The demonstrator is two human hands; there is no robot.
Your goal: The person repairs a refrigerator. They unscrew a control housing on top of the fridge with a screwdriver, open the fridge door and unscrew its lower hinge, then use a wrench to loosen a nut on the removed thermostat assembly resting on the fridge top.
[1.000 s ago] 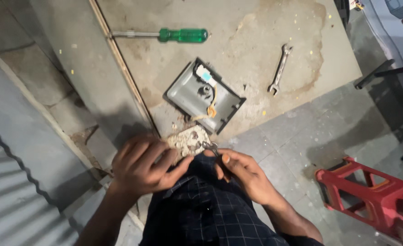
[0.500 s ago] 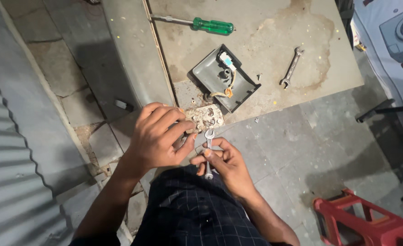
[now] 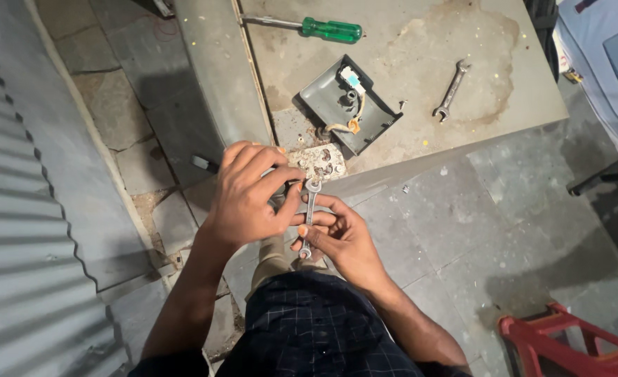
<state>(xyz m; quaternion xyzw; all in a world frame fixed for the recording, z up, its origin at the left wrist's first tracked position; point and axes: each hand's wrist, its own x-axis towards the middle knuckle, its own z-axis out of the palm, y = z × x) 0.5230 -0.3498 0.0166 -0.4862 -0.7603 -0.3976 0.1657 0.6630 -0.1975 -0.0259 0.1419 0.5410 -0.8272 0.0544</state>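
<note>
Steel spanner (image 3: 310, 213) lies pinched in the right hand (image 3: 340, 237). Left hand (image 3: 249, 195) clamps a crusted, pale plate (image 3: 321, 163). Grey tray (image 3: 351, 105) and green screwdriver (image 3: 331, 29) rest beyond.

A green-handled screwdriver (image 3: 321, 28), grey tray (image 3: 351, 105) (holding wired parts) and second spanner (image 3: 451, 89) lie on the stained slab (image 3: 421, 49).

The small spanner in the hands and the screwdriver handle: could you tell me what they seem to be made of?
Small spanner: apparently bare steel, judging by its grey metallic sheen.
Screwdriver handle: probably translucent green plastic, glossy; its shaft looks like plain metal.
</note>
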